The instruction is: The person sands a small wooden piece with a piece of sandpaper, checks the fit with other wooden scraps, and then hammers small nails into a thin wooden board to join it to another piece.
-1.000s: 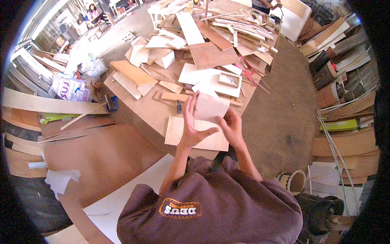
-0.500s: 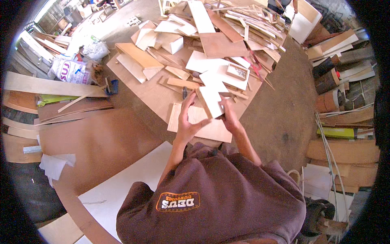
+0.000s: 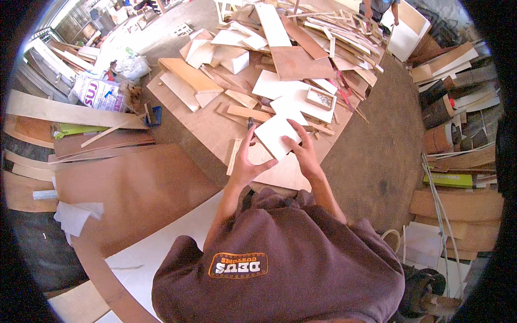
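Between my two hands is a square white-faced wooden piece (image 3: pixel 273 139), its broad white face turned up and a thin edge showing at its lower left. My left hand (image 3: pixel 246 164) grips it along the left side, the thumb at its near corner. On the right side, my right hand (image 3: pixel 305 151) grips it with thumb and fingers over the white face. Below the piece lies a pale plywood board (image 3: pixel 291 175), partly covered by my hands. A small dark tool-like object (image 3: pixel 250 123) is by my left fingertips; its kind is unclear.
Wood offcuts and strips (image 3: pixel 344 40) heap over the far part of the brown tabletop (image 3: pixel 180 110). A small framed box (image 3: pixel 321 98) lies among them. Brown sheet material (image 3: pixel 129 188) is at the left, stacked boards (image 3: pixel 458 207) at the right. Another person (image 3: pixel 379 9) stands at the far right.
The white piece was tilted with its tan edge showing; now its white face is turned up. My right hand has shifted its fingers onto that face. Another person shows more at the far right.
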Tool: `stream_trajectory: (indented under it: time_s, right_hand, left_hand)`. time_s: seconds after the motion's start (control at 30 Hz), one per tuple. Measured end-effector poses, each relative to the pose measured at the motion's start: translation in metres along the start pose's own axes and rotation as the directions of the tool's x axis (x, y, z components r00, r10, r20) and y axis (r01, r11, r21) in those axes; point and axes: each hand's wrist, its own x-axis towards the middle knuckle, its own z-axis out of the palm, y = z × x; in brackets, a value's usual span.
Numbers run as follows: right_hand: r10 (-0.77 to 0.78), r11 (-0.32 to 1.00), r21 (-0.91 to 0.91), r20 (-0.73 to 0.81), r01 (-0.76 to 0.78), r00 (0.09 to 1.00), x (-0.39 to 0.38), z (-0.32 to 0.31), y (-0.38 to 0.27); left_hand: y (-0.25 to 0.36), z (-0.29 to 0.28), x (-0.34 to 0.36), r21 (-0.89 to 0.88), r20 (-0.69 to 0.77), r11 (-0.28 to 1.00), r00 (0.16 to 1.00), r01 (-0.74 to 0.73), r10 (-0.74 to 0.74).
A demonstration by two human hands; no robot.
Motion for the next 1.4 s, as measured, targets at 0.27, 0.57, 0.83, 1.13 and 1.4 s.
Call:
stream_trajectory:
  time_s: [0.27, 0.57, 0.83, 1.13, 1.4]
  right_hand:
    - [0.066, 0.998, 0.004, 0.146, -0.067, 0.987, -0.001, -0.009, 0.016]
    - [-0.778, 0.136, -0.654, 0.395, 0.745, 0.489, -0.027, 0.005, 0.003]
    - [-0.505, 0.679, -0.596, 0.045, 0.429, 0.862, -0.012, -0.040, 0.052]
    - [0.359, 0.920, 0.009, -0.424, -0.392, 0.832, 0.045, -0.171, 0.214]
    - [-0.004, 0.539, -0.841, 0.055, 0.048, 0.998, 0.045, -0.192, 0.257]
  left_hand:
    - [-0.015, 0.008, -0.030, 0.090, -0.035, 0.980, 0.984, 0.177, -0.175]
    - [-0.032, 0.050, -0.044, -0.721, -0.162, 0.693, 0.965, 0.028, -0.208]
    - [-0.057, 0.079, -0.047, -0.469, -0.032, 0.829, 0.932, 0.305, -0.361]
    - [-0.140, 0.149, -0.097, 0.286, -0.059, 0.756, 0.798, 0.589, -0.600]
    - [-0.144, 0.203, -0.131, 0.264, -0.369, 0.497, 0.562, 0.827, -0.740]
